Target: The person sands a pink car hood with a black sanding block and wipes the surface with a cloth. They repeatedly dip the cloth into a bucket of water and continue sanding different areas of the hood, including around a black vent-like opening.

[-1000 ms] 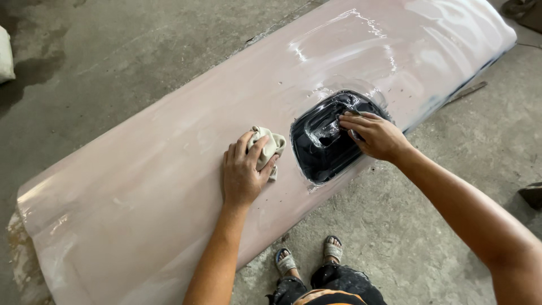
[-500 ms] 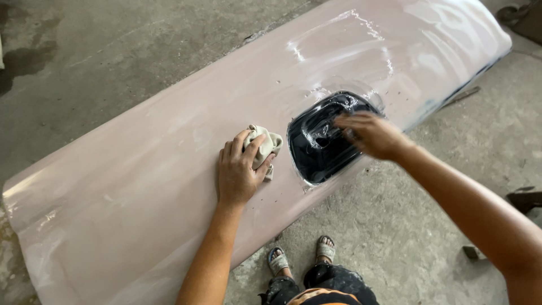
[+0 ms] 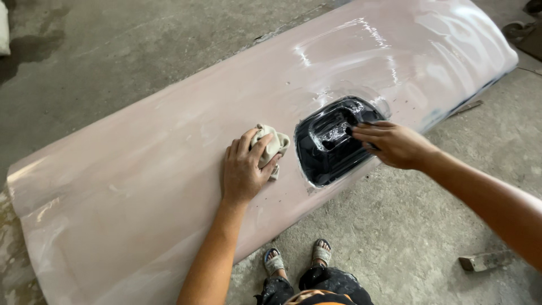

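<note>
Two hands are on the job in the head view, both mine. My left hand [image 3: 243, 168] lies flat on the long pale pink panel [image 3: 141, 186], fingers spread over a crumpled grey rag [image 3: 272, 144] that it presses against the surface just left of the dark recess [image 3: 333, 144]. My right hand [image 3: 395, 146] reaches in from the right with fingers held close together, the tips at the right edge of that glossy black recess; whether they pinch anything there I cannot tell. Compared with a moment ago, the right hand has slid a little toward the recess's right rim, while the left hand and rag have stayed where they were. I judge the wiping is paused and the work now sits at the recess. My sandalled feet [image 3: 296, 261] stand on the concrete floor [image 3: 406, 237] below the panel's near edge.
</note>
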